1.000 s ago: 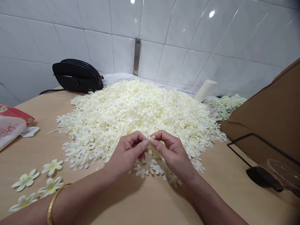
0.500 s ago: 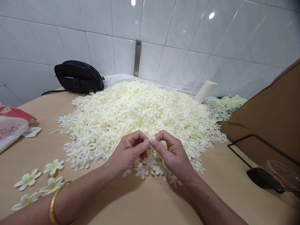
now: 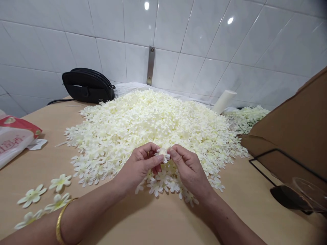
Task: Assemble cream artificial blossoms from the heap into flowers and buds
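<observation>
A small white artificial flower [image 3: 163,155] is pinched between the thumb and forefinger of my left hand [image 3: 144,161], in front of a big heap of flowers. My right hand [image 3: 187,165] has its thumb and forefinger closed on the flower's right edge, on a petal as far as I can see. Both hands hover over the near edge of the heap of white artificial flowers [image 3: 143,119], whose petals have pale yellow centres. A gold bangle [image 3: 59,221] circles my left wrist.
Several loose flowers [image 3: 60,182] lie at the left. Behind them is a red and white plastic package [image 3: 15,139]. A black bag [image 3: 88,85] stands by the tiled wall. Back right is a white roll [image 3: 224,101]; a cardboard box [image 3: 293,126] and sunglasses [image 3: 290,197] are at the right.
The fingertips of my two hands have drawn slightly apart. The flower between them, mostly hidden before, now shows its spread petals. The view has shifted a little.
</observation>
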`<state>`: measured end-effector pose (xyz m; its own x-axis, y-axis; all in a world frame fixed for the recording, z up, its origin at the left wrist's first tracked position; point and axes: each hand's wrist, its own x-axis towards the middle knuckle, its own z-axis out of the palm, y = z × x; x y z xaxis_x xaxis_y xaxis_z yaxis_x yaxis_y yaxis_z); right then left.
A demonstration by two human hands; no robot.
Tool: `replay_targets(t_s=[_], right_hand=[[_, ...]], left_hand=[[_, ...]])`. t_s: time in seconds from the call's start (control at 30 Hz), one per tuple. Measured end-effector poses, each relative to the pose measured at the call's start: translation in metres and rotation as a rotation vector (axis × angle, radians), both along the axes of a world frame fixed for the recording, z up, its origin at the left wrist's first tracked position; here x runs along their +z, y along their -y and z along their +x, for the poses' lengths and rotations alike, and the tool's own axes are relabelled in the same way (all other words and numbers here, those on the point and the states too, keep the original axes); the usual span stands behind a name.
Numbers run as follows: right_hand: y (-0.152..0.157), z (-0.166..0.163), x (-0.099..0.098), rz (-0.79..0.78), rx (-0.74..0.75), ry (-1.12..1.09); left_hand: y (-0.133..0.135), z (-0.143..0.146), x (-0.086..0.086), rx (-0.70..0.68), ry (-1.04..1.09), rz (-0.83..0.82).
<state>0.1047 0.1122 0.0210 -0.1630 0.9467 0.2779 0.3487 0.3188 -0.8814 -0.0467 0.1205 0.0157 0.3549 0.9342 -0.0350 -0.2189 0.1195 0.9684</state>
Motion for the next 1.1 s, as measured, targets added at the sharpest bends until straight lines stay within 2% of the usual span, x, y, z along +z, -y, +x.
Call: replay_targets(t_s=[0.1, 0.23, 0.33, 0.53, 0.9, 1.0, 1.1], right_hand=[[-0.0004, -0.0006, 0.0016, 0.005, -0.014, -0.001], [-0.0006, -0.0027, 0.0044, 0.053, 0.046, 0.044], [-0.0002, -0.0031, 0.0035, 0.076, 0.014, 0.068], [0.0022, -0.0019, 0.0021, 0.001, -0.077, 0.043], [-0.0020, 0.0006, -0.0006, -0.081, -0.059, -0.150], [-0.0021, 0.0000, 0.0004, -0.059, -0.096, -0.105], [-0.0011, -0.0017, 0.0020, 0.000, -0.043, 0.002]], left_hand=[[-0.0001, 0.0000, 0.0002, 0.003, 0.018, 0.005], [0.0017, 0.0005, 0.0010, 0.008, 0.004, 0.046], [0.0034, 0.0014, 0.0013, 0.024, -0.035, 0.065], [0.0038, 0.0010, 0.0022, 0.015, -0.079, 0.066], [0.0026, 0.0006, 0.0037, 0.110, -0.075, 0.052], [0.0023, 0.0005, 0.0038, 0.104, -0.076, 0.055], [0.0023, 0.0009, 0.0031, 0.082, -0.073, 0.076]])
